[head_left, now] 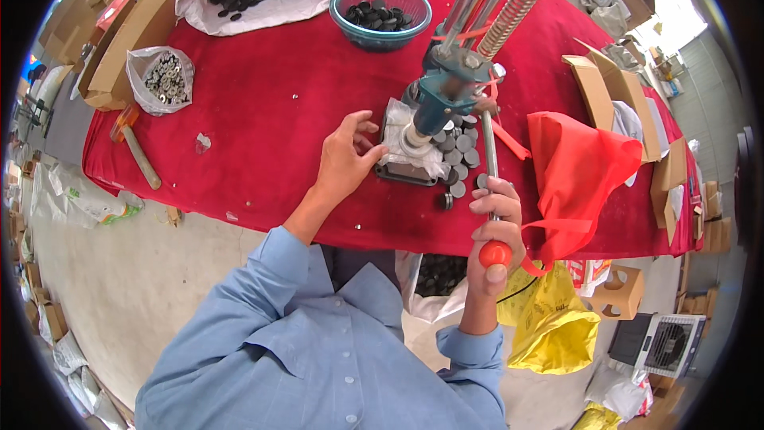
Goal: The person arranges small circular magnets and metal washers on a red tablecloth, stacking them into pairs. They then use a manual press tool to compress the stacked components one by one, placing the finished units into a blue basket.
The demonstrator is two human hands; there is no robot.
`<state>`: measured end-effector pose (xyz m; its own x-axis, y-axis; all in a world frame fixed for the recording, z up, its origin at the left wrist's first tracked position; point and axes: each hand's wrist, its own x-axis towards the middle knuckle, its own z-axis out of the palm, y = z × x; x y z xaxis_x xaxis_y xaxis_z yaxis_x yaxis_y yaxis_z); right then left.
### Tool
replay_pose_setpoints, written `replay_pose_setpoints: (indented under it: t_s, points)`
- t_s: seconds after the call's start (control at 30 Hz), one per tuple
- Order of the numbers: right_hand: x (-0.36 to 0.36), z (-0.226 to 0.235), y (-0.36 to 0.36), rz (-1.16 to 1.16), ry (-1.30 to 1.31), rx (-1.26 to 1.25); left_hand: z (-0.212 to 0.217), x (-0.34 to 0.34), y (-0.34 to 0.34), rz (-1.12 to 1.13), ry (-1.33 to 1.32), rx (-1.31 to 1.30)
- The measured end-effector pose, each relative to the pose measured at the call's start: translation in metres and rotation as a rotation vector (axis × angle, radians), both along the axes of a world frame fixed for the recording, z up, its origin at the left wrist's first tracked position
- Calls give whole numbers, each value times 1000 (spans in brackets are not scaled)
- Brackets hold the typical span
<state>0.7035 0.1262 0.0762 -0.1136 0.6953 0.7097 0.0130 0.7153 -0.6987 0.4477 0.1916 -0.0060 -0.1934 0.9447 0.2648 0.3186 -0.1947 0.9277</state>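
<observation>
A dark green hand press [434, 107] with a big spring [513, 16] stands on the red-covered table in front of me. White wrapping [400, 119] covers part of its dark base, and its ram is low over that base. My right hand [497, 227] is wrapped round the metal lever [489, 143], just above the red ball knob [495, 254]. At the left side of the base, my left hand [346, 155] has its fingers curved and apart, thumb tip close to the wrapping; I see nothing in it. Several black discs [463, 143] lie against the base's right side.
Behind are a teal basket [380, 41] and a white sack [215, 20], both holding black discs. A bag of small metal parts [163, 84] and an orange-headed hammer [142, 155] lie left. A red bag [577, 175] and open cardboard boxes [609, 91] stand right.
</observation>
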Motion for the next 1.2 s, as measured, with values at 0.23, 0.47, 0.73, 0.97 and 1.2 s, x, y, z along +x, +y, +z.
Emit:
replay_pose_setpoints:
  t_s: [0.23,0.47,0.73,0.97,1.2]
  points:
    - [3,44,9,-4,-25,-62,16,16,5,-66,71,45]
    - [-13,121,82,48,101,-173,20,46,26,-100,233,163]
    - [-6,136,143,60,-47,-282,12,49,-14,-64,63,73]
    - [19,-30,138,-401,-95,-300,-6,69,-65,-218,287,205]
    - [-13,-66,150,-342,-768,-188,-9,86,-69,-182,557,162]
